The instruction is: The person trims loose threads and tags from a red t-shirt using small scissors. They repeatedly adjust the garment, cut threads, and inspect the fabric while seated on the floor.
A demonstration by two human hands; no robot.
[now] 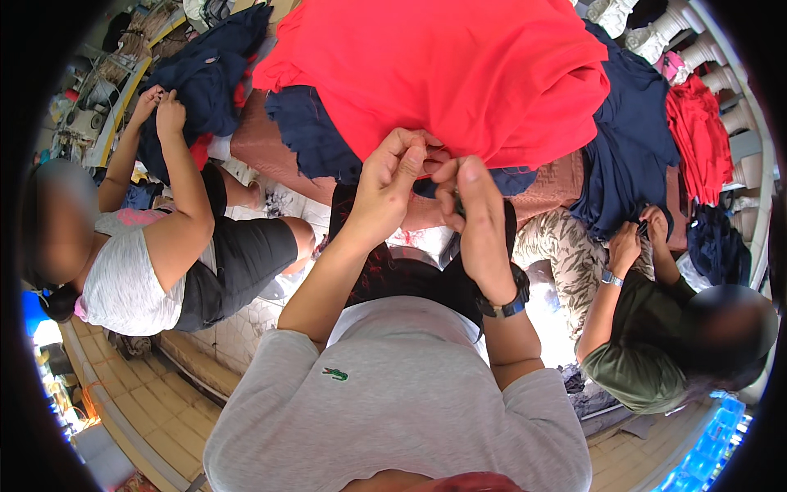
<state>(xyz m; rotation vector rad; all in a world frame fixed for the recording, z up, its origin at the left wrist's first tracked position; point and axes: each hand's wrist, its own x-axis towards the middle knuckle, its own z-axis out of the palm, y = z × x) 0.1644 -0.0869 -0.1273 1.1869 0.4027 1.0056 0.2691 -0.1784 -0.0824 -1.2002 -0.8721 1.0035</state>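
Note:
A large heap of red fabric point(443, 78) lies in front of me, draped over navy fabric point(307, 131). At its near edge my left hand point(392, 179) is closed, thumb and fingertips pinching the red cloth's border. Close beside it, to the right, my right hand point(482, 217) has its fingers curled and its thumb raised. Something small and dark shows within its palm, but I cannot make out what it is. The fingertips of both hands nearly meet at the cloth's edge. A dark wristwatch point(507, 302) is on my right wrist.
A brown-covered table point(279, 148) bears the cloth. At left, a seated person point(135, 271) handles navy fabric point(193, 90); at right, another person point(635, 348) works at a navy piece point(627, 131). More red cloth point(698, 135) hangs by a white balustrade point(742, 131).

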